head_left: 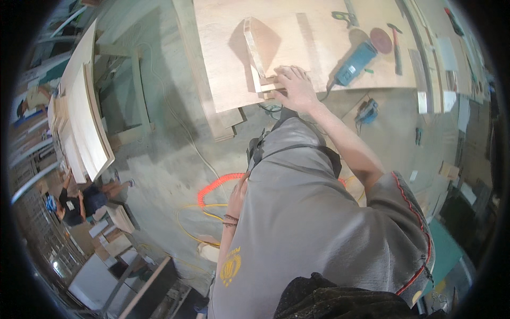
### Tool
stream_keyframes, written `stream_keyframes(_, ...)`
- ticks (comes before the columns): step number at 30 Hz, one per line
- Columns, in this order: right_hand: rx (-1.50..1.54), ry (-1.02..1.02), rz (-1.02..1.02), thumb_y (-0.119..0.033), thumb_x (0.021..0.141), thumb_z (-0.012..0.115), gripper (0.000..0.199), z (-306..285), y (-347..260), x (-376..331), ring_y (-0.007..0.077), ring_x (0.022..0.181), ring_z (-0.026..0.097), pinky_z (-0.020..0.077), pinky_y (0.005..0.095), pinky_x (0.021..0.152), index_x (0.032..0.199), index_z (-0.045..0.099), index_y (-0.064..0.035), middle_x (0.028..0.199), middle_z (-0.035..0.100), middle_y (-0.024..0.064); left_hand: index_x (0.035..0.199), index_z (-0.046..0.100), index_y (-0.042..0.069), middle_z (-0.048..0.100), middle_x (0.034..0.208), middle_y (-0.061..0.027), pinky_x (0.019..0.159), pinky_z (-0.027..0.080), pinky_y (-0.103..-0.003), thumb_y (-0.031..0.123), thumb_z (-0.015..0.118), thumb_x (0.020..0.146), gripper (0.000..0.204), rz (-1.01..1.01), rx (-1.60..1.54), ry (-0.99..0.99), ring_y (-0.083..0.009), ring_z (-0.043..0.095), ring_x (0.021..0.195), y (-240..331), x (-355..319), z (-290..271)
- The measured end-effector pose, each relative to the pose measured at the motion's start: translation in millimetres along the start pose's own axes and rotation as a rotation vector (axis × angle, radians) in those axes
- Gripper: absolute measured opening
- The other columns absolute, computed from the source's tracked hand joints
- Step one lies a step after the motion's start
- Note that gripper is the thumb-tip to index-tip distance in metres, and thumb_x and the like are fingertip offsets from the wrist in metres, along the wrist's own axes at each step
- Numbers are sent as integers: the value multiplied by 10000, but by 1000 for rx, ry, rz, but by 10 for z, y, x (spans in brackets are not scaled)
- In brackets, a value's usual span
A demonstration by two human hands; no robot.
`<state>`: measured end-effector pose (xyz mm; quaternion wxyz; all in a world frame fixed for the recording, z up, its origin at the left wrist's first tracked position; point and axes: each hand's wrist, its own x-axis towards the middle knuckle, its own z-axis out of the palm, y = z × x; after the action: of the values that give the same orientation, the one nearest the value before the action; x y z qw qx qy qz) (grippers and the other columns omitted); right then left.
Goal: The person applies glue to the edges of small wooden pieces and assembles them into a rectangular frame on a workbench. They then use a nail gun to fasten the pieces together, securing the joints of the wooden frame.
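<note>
The right hand (pixel 295 89) was curled over the near end of a pale wooden piece (pixel 255 53), its fingers spread across the top and its thumb tucked lower down, so the grip was closed to the thickness of the wood. That piece lay just left of the grip and ran away from it, a narrow, straight-edged form with a light rim and short, blocky strips at the held end. Beneath it spread a smooth, fine-grained plywood sheet (pixel 223 80).

Right of the grip, on the same sheet, sat a blue, hard-cased power tool (pixel 356 64) with a flat, round, reddish disc (pixel 381 41); beyond that lay a hammer (pixel 397 50) with a slim, partly red handle. Farther from the grip was a green-and-black hand tool (pixel 345 19).

The left hand (pixel 237 195), well below the grip, lay alongside the soft grey shirt (pixel 303 212), partly hidden by it; whether it held anything could not be told. A springy orange coiled hose (pixel 218 184) looped just beside it, over dusty, mottled concrete (pixel 159 175).
</note>
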<state>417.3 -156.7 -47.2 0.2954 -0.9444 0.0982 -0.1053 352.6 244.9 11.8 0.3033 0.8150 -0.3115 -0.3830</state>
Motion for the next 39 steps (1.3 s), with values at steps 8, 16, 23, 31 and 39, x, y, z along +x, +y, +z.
stream_keyframes(8,-104,150,232,-308,880,721,394,64,-408,-965,397,1335,471,404,489,1101,1170,669,-46,1363,562,176,1514,370,110,428,1550,-214,1139,425,-466,79,518,1024,512,150,31,-95,-432,483,1373,-355,-271,-156)
stream_keyframes(16,76,-161,550,-358,909,673,397,97,-848,-1801,406,1148,608,485,486,980,1148,672,-42,1151,670,213,1534,308,169,428,1540,-254,1075,464,-493,259,712,860,791,443,55,-159,-469,524,1307,-791,-454,-38)
stream_keyframes(23,148,-289,572,-337,920,661,386,96,-976,-2273,400,1085,667,521,478,920,1120,668,-7,1096,720,224,1583,259,151,423,1542,-249,1104,438,-491,315,753,814,929,652,-50,-167,-448,488,1347,-917,-440,64)
stream_keyframes(31,176,-259,563,-308,917,665,357,42,-923,-2189,397,1056,680,531,470,897,1106,673,-5,1067,725,216,1562,298,54,425,1548,-221,1145,411,-463,312,748,820,905,456,25,-258,-414,472,1375,-769,-390,4)
stream_keyframes(39,172,-182,534,-324,926,657,336,37,-342,-1792,380,1059,678,526,467,911,1093,694,-35,1063,733,195,1581,301,92,451,1520,-215,1126,421,-466,299,714,843,871,282,61,-240,-417,492,1359,-379,31,-22)
